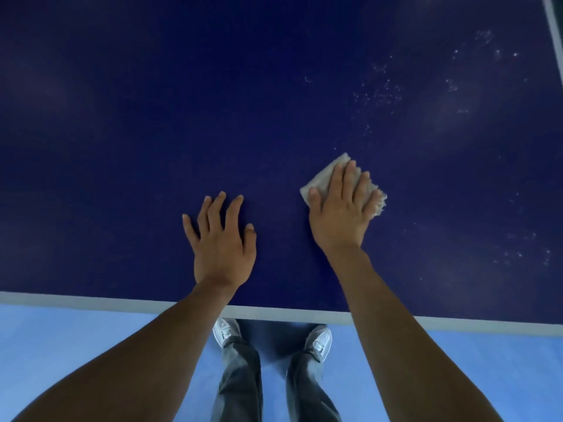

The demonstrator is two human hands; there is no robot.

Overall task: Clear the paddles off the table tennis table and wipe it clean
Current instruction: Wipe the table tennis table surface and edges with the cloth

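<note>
right hand (pixel 338 214) flat, pressing pale folded cloth (pixel 320 178) on dark blue table (pixel 122 147); white specks (pixel 377 92) beyond-right; left hand (pixel 222 248) flat, empty.

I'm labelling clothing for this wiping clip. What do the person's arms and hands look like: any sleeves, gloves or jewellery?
The left hand and right hand are bare: no gloves, no rings to be seen, and no watch or bracelet at either wrist. Both forearms are uncovered down to the picture's lower edge, so no sleeve shows.
</note>
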